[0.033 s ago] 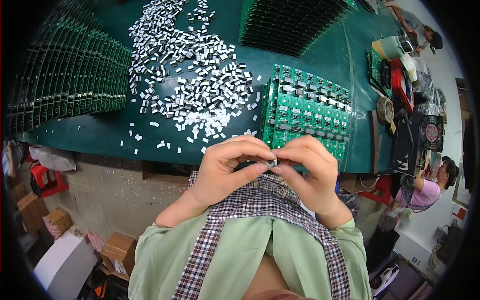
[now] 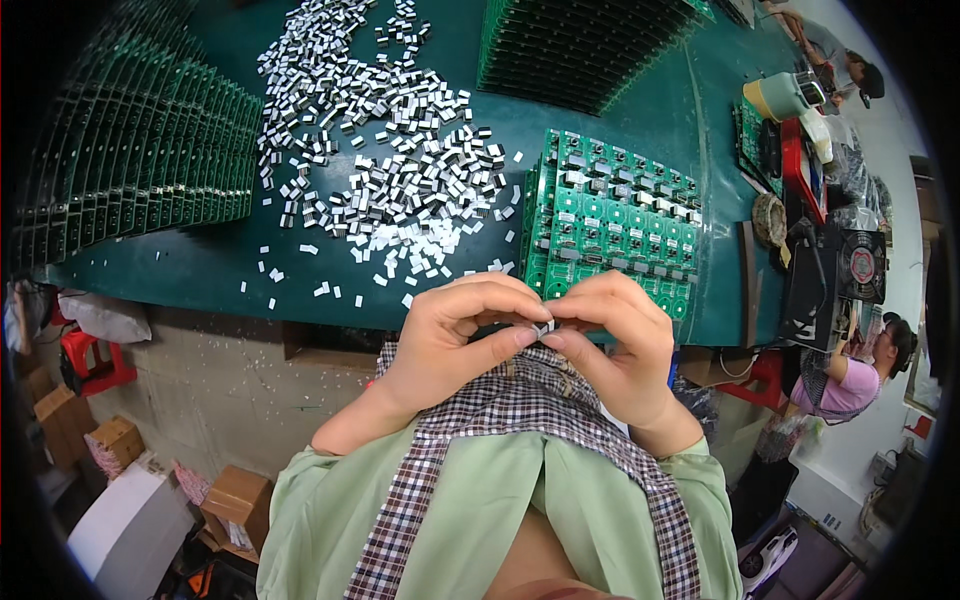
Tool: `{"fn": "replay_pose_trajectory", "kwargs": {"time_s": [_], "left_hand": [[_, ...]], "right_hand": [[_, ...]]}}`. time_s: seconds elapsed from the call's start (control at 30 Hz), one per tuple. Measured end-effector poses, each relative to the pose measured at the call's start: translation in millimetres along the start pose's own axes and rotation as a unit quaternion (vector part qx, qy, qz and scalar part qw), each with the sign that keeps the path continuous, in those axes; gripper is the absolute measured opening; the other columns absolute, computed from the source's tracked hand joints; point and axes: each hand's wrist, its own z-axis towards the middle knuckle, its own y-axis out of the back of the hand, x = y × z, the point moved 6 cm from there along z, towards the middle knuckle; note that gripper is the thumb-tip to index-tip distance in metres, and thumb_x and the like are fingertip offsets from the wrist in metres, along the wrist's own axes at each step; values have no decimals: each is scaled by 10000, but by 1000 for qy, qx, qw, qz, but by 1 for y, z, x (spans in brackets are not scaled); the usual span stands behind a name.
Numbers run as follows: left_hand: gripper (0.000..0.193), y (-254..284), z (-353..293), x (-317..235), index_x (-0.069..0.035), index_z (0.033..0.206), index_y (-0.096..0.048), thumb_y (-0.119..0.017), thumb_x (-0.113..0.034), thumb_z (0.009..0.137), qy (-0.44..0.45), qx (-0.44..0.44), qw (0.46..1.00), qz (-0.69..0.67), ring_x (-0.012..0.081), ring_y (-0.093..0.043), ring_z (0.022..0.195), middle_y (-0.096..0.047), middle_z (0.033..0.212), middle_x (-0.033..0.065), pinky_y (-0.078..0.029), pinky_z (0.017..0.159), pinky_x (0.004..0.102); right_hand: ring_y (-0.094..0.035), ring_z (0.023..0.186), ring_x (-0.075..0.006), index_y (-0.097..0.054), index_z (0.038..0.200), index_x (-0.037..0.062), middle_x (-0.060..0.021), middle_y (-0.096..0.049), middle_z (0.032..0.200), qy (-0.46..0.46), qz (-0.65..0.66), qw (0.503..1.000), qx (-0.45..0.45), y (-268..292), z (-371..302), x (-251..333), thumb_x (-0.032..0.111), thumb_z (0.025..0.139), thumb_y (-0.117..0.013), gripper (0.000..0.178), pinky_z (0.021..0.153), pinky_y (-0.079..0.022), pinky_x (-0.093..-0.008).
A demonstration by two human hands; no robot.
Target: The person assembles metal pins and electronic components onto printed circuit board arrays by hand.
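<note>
Close to the table's near edge, my left hand (image 2: 450,330) and my right hand (image 2: 622,340) meet fingertip to fingertip. Both pinch one small electronic component (image 2: 544,327), pale and metallic, mostly covered by the fingers. Just beyond my right hand lies a stack of green circuit boards (image 2: 620,222), its top board carrying rows of grey and white parts. A large loose pile of small white-topped, dark-sided components (image 2: 420,190) spreads over the table beyond my left hand.
Upright rows of circuit boards stand at the left (image 2: 150,150) and a tall board stack (image 2: 590,50) at the far side of the green table (image 2: 200,285). A red tray (image 2: 803,170) and a black fan (image 2: 862,265) are at the right. A person (image 2: 840,380) works there.
</note>
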Motion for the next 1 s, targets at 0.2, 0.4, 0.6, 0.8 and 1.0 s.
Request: {"fn": "replay_pose_trajectory", "kwargs": {"time_s": [0.2,0.4,0.6,0.8,1.0], "left_hand": [[164,6,-7,5,8,952,-660,-608,76,813,47,-63,991,109,185,-632,905,-616,1070,141,-503,842,300],[156,-13,-5,-40,-48,835,-652,-668,45,711,-262,-86,856,437,226,-582,760,-608,846,72,-460,679,316],[148,-8,-3,-19,-37,846,-620,-714,-31,732,-200,-6,923,328,242,-583,742,-603,846,81,-458,666,334],[146,-14,-4,-20,-18,838,-574,-693,-23,753,-254,22,901,351,261,-573,728,-587,815,90,-464,679,369],[122,-14,-6,-14,-9,839,-568,-666,6,768,-263,43,909,320,261,-564,712,-584,815,104,-480,715,395]], "right_hand": [[-639,737,-202,-648,865,6,-119,-640,866,21,5,999,-35,-4,-1,6,-43,653,-769,249,624,-523,-281],[-656,745,-223,-643,840,-9,-120,-667,817,32,-21,997,-67,0,-7,3,-41,628,-778,254,637,-525,-301],[-661,750,-219,-655,845,1,-108,-674,819,30,12,998,-56,-2,-9,1,-29,613,-785,267,645,-525,-294],[-658,758,-216,-652,851,2,-102,-672,822,21,43,998,-33,-5,-9,-3,-21,628,-774,256,652,-524,-293],[-652,760,-212,-637,865,3,-109,-667,836,-7,119,993,15,-12,-5,-7,-12,611,-787,295,644,-518,-279]]}}
